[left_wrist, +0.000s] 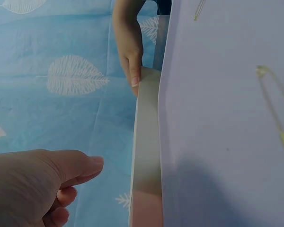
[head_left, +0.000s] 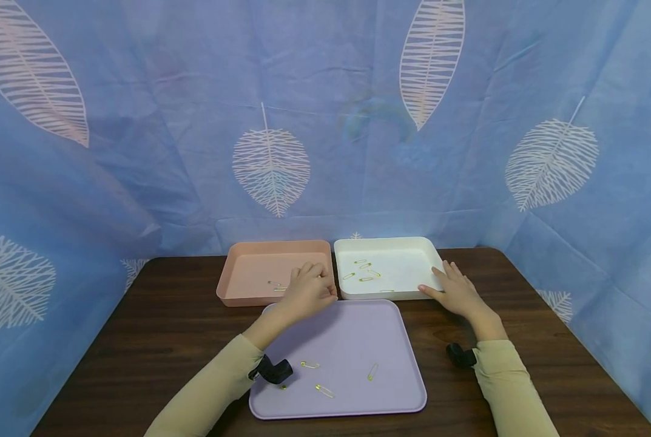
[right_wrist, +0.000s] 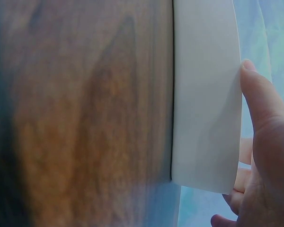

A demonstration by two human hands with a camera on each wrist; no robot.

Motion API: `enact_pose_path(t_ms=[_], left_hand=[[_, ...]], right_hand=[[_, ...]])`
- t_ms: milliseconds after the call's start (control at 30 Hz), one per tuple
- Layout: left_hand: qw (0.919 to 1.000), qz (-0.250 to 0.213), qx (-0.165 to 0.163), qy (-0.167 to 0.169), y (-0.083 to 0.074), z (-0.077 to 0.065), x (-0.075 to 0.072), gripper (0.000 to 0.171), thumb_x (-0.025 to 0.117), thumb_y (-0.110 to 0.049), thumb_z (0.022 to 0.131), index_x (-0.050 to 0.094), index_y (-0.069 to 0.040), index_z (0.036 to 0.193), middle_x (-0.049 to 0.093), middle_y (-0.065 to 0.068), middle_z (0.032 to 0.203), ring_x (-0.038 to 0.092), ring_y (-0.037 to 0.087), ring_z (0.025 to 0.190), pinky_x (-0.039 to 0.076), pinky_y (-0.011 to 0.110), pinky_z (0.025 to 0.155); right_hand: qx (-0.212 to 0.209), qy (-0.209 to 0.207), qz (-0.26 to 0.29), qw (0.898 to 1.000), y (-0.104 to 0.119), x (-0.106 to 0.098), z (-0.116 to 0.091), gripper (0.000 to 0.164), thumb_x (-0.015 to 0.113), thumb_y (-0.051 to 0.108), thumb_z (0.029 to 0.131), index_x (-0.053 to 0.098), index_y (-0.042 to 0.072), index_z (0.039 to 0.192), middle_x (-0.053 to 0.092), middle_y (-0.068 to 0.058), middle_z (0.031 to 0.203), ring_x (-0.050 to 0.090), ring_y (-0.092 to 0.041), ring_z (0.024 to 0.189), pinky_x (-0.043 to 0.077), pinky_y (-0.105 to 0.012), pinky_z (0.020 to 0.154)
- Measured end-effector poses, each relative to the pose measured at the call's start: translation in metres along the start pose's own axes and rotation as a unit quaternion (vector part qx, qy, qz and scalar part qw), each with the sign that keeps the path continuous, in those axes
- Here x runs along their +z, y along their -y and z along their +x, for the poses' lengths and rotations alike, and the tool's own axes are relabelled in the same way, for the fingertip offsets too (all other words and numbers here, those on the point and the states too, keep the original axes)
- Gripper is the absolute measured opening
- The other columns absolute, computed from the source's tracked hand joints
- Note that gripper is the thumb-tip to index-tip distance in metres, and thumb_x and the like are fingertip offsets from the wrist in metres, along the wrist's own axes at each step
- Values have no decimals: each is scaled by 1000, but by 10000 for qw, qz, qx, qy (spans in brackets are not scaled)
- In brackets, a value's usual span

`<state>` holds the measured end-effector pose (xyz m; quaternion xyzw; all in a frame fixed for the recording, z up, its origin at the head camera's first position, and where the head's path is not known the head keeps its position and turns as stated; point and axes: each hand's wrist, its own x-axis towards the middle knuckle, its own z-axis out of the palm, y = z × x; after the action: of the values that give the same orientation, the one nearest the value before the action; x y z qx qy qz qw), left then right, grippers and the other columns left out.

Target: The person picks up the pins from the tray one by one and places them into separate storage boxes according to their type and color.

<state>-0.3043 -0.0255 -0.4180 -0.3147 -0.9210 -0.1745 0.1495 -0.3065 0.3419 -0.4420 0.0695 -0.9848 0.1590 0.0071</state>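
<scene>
My left hand hovers at the right side of the pink tray, thumb against the bent index finger. I cannot tell whether something thin sits between those fingertips. A few safety pins lie in the pink tray beside this hand. On the right, the white tray holds several safety pins. My right hand rests at its front right corner, fingers spread. In the right wrist view, the thumb touches the rim of the white tray.
A lavender tray lies in front of the other two, with several safety pins scattered on it. My left forearm crosses its left side. The dark wooden table extends to both sides; a blue leaf-patterned cloth hangs behind.
</scene>
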Motion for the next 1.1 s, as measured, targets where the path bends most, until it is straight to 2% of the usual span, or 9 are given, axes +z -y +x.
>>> enact_pose_path(t_ms=[233, 433, 567, 767, 1100], left_hand=[[9993, -270, -21, -252, 13, -23, -6, 6, 76, -24, 81, 72, -24, 76, 49, -6, 87, 40, 15, 88, 28, 34, 74], [9988, -365, -122, -303, 23, -42, -9, 6, 78, -25, 79, 73, -24, 77, 49, -8, 88, 41, 14, 89, 27, 36, 76], [9979, -552, -213, -252, 28, -52, -13, 7, 79, -25, 79, 73, -23, 77, 50, -8, 88, 40, 13, 88, 28, 37, 79], [9960, -847, -299, -6, 34, -69, -21, 8, 80, -23, 79, 73, -25, 78, 49, -8, 87, 38, 11, 87, 25, 34, 78], [9933, -1087, -291, 243, 38, -93, -22, 11, 81, -22, 78, 72, -28, 78, 51, -7, 87, 38, 10, 90, 23, 33, 76]], right_hand=[[22, 11, 43, 10000, -1, 0, 0, 85, 52, 56, 95, 33, -8, 147, 11, -39, 155, 8, -55, 144, 12, -73, 110], [16, 25, 46, 10000, -1, 0, 1, 85, 52, 56, 95, 32, -8, 147, 11, -39, 155, 8, -55, 144, 13, -73, 109], [31, 68, 7, 10000, -1, 0, 1, 86, 51, 57, 95, 32, -8, 148, 11, -38, 155, 9, -54, 144, 13, -73, 110], [15, 72, 18, 10000, 0, 0, 1, 86, 51, 57, 95, 32, -8, 147, 11, -39, 155, 8, -55, 144, 13, -73, 110], [39, 69, -33, 10000, -4, 1, 2, 88, 49, 60, 94, 31, -8, 148, 11, -39, 155, 8, -55, 144, 13, -73, 110]])
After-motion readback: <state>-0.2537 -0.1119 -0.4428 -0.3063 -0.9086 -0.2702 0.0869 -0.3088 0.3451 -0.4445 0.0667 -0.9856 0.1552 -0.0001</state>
